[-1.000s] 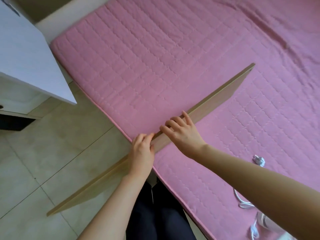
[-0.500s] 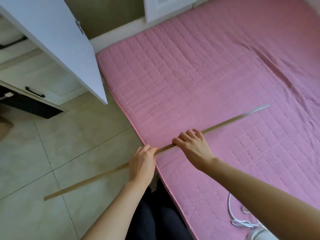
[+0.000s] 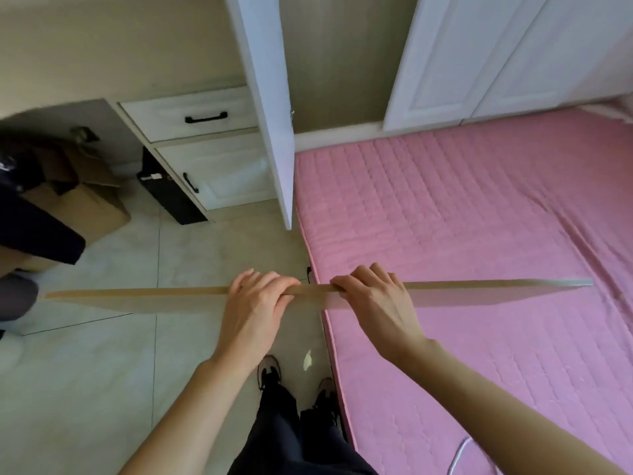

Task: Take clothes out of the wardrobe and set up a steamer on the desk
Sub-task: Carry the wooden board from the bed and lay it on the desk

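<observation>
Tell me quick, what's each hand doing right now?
Left hand: fingers curled over the wooden board, holding it.
Right hand: gripping the same board's top edge.

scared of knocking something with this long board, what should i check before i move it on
1. Grip: left hand and right hand both curl over the top edge of the board, near its middle: ok.
2. Level: board held on edge, about horizontal: ok.
3. Left end: very near a dark shape at the picture's edge; touching or apart: cannot tell.
4. Way ahead: the open wardrobe door juts toward you, likely in the path of a forward swing: not ok.
5. Right end: above the pink mattress: ok.
6. Feet: white cable lies on the mattress, not the floor: ok.
</observation>
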A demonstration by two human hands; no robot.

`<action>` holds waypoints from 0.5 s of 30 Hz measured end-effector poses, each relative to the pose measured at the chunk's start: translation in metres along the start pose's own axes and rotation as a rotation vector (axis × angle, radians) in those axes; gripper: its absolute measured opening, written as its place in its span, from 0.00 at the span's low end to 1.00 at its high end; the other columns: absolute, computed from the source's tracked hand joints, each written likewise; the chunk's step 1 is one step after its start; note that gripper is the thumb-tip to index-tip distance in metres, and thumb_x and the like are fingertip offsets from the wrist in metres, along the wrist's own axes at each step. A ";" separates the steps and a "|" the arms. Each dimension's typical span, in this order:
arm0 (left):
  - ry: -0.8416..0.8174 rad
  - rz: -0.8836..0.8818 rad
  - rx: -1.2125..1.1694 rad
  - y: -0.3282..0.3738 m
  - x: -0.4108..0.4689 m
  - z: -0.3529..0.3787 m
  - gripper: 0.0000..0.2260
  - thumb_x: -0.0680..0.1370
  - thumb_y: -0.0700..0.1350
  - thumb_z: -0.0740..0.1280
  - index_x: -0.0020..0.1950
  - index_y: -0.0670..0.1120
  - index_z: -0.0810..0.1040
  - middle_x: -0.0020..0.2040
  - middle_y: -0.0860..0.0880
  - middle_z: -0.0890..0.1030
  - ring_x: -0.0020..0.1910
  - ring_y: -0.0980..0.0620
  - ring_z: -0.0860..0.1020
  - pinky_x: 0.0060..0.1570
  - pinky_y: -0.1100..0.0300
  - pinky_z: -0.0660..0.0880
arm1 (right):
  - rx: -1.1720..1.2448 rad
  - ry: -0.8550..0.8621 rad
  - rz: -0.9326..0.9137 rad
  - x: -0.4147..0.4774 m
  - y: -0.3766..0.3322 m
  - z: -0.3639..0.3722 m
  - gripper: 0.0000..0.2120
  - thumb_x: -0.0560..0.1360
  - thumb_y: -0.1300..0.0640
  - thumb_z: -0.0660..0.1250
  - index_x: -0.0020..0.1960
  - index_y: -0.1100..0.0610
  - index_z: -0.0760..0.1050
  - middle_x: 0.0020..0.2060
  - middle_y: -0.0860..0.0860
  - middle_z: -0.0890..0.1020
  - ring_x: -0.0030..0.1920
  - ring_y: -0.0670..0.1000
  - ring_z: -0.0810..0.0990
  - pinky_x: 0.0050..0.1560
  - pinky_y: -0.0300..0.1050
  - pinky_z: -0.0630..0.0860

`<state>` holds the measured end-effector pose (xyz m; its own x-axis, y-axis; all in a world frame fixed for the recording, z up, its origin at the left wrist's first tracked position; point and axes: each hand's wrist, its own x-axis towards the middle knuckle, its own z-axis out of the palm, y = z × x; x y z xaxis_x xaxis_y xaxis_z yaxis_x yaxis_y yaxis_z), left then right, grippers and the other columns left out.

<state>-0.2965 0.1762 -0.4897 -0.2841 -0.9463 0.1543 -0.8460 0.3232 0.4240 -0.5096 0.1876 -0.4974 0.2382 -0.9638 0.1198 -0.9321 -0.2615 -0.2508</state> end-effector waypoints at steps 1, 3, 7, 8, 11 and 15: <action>0.036 -0.015 0.011 -0.003 -0.002 -0.010 0.09 0.72 0.42 0.73 0.52 0.50 0.81 0.45 0.57 0.81 0.46 0.53 0.78 0.62 0.52 0.66 | 0.010 0.018 -0.023 0.006 -0.009 -0.006 0.18 0.68 0.61 0.74 0.55 0.48 0.77 0.42 0.46 0.77 0.42 0.52 0.73 0.39 0.44 0.68; 0.094 -0.046 0.028 -0.011 -0.007 -0.029 0.09 0.72 0.42 0.73 0.52 0.50 0.81 0.46 0.56 0.81 0.47 0.53 0.79 0.66 0.49 0.65 | 0.032 0.045 -0.064 0.019 -0.028 -0.018 0.16 0.70 0.60 0.72 0.55 0.48 0.78 0.42 0.47 0.77 0.42 0.53 0.73 0.39 0.45 0.69; 0.178 -0.107 0.047 -0.029 -0.017 -0.068 0.10 0.72 0.42 0.73 0.53 0.49 0.81 0.46 0.55 0.82 0.47 0.53 0.79 0.68 0.48 0.62 | 0.098 0.096 -0.125 0.044 -0.068 -0.033 0.11 0.73 0.58 0.68 0.54 0.49 0.78 0.40 0.47 0.78 0.41 0.54 0.74 0.40 0.47 0.69; 0.195 -0.123 0.049 -0.034 -0.020 -0.077 0.10 0.72 0.42 0.72 0.53 0.48 0.81 0.46 0.55 0.82 0.47 0.53 0.78 0.68 0.48 0.61 | 0.115 0.101 -0.140 0.050 -0.078 -0.036 0.10 0.73 0.57 0.66 0.54 0.50 0.79 0.40 0.47 0.78 0.41 0.54 0.74 0.40 0.47 0.69; 0.233 -0.161 0.058 -0.051 -0.030 -0.104 0.09 0.73 0.43 0.71 0.53 0.48 0.81 0.46 0.55 0.82 0.47 0.53 0.78 0.69 0.48 0.60 | 0.145 0.091 -0.184 0.068 -0.110 -0.038 0.10 0.75 0.55 0.63 0.53 0.49 0.79 0.40 0.47 0.78 0.42 0.53 0.74 0.41 0.46 0.68; 0.243 -0.217 0.065 -0.086 -0.043 -0.137 0.09 0.74 0.44 0.70 0.54 0.49 0.81 0.47 0.56 0.82 0.49 0.55 0.78 0.67 0.51 0.61 | 0.180 0.075 -0.234 0.091 -0.157 -0.038 0.11 0.76 0.53 0.59 0.53 0.49 0.79 0.40 0.46 0.78 0.42 0.54 0.74 0.40 0.47 0.69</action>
<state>-0.1501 0.1906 -0.4105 0.0150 -0.9604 0.2783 -0.9044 0.1057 0.4133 -0.3519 0.1434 -0.4102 0.4135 -0.8717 0.2629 -0.7895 -0.4871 -0.3734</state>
